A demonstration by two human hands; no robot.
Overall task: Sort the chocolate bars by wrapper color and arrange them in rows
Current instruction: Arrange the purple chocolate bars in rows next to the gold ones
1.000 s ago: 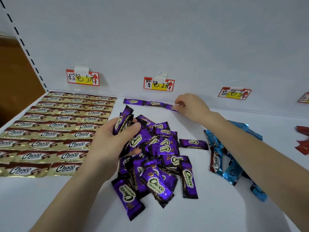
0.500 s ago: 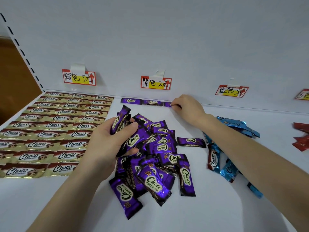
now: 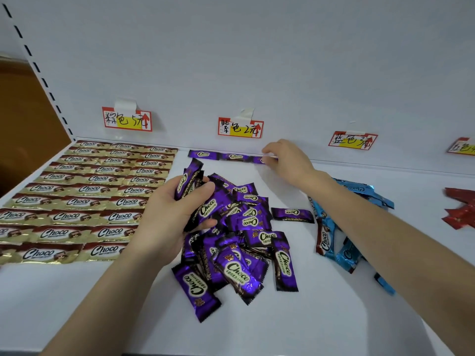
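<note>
Three columns of gold bars [image 3: 84,201] are laid flat in tidy rows on the left of the white shelf [image 3: 334,317], reaching the back wall. Just beside them, the left hand [image 3: 174,214] is held over the purple pile [image 3: 239,240], with fingers and thumb curled round a handful of purple bars [image 3: 189,182] standing on end. The pile is heaped loose mid-shelf, with a stray bar [image 3: 293,215] lying just right of it. Along the back wall a purple row [image 3: 226,155] is set end to end. Its third bar [image 3: 259,159] is pinched between thumb and fingertips of the right hand [image 3: 288,163]. Further right, a blue pile [image 3: 341,240] is partly hidden by the right forearm. Red bars [image 3: 460,209] are cut off by the frame edge.
</note>
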